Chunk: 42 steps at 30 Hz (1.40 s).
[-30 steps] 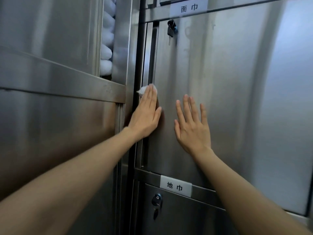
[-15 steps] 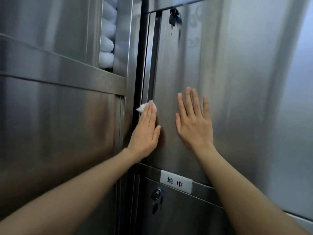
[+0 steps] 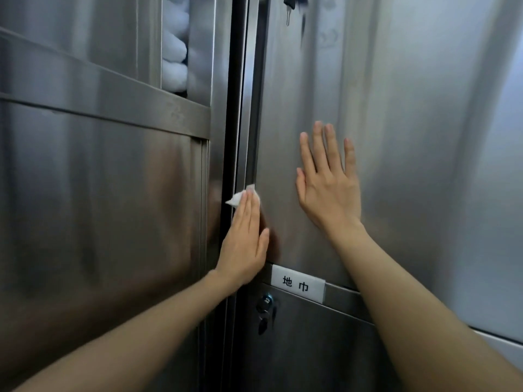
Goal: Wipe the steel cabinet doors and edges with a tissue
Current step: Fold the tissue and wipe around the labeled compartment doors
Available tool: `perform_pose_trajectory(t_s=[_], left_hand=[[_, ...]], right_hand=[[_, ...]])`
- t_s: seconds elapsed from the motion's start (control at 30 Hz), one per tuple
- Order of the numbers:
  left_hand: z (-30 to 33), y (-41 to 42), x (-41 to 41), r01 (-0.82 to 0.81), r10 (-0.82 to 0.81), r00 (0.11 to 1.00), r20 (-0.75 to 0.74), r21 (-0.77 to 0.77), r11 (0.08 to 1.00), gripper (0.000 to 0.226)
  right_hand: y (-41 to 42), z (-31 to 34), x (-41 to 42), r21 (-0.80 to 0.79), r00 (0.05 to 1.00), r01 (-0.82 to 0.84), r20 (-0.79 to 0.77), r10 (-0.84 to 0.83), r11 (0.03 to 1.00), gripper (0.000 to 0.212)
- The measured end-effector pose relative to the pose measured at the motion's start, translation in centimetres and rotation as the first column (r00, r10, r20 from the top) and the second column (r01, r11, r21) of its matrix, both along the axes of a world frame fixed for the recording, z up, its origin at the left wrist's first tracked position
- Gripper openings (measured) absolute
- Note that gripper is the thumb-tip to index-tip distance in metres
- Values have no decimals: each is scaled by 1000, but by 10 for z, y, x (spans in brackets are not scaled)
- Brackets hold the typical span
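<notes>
tissue sits pinned under my left hand fingertips, flat against the left edge of the steel door, white corner poking out toward 9 o'clock over the dark gap between the cabinets. since a second ago it has slid down that edge: it was up nearer the key at 12 o'clock, and now it is low on the panel, heel of the hand almost at the labelled strip at 6 o'clock. i read that as one downward wiping pass nearly finished on this edge; the wide door face to 3 o'clock looks not yet covered, though i cannot tell for sure. left hand is flat, fingers straight and together, pressing the tissue rather than gripping it. right hand lies spread wide and empty on the door at 2 o'clock from the tissue, bracing; against the earlier frame it holds about the same place on the panel. view has tipped down too: lower lock shows more fully, and the white rolled towels at 11 o'clock sit higher.
</notes>
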State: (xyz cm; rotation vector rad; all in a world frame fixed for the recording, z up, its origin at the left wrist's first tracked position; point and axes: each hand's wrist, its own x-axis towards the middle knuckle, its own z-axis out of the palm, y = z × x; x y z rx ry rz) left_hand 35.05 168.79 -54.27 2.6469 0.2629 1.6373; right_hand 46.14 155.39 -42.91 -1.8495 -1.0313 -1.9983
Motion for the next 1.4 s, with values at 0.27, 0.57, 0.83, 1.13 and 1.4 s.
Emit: perform_pose_trajectory(t_s=[0.27,0.57,0.83,1.13,1.4], left_hand=[[112,15,14,-32,29,997,66,45,998,71],[-61,2,-5,8,-7,1000,-9,18,1000,68],[61,15,14,-16,11,996,86,57,998,68],[-4,9,-5,-29,35,997,-69,85,996,69],[-19,6,-7,-5,11,998,-70,96,995,69]], right_hand=[[0,0,1,-3,1000,-3,7,3,1000,59],[-1,-1,1,-13,1000,-4,-15,4,1000,59],[0,0,0,-8,1000,-3,1,3,1000,59],[-1,0,-1,-11,1000,-8,-7,8,1000,58],[0,0,-1,-7,1000,-9,-2,9,1000,59]])
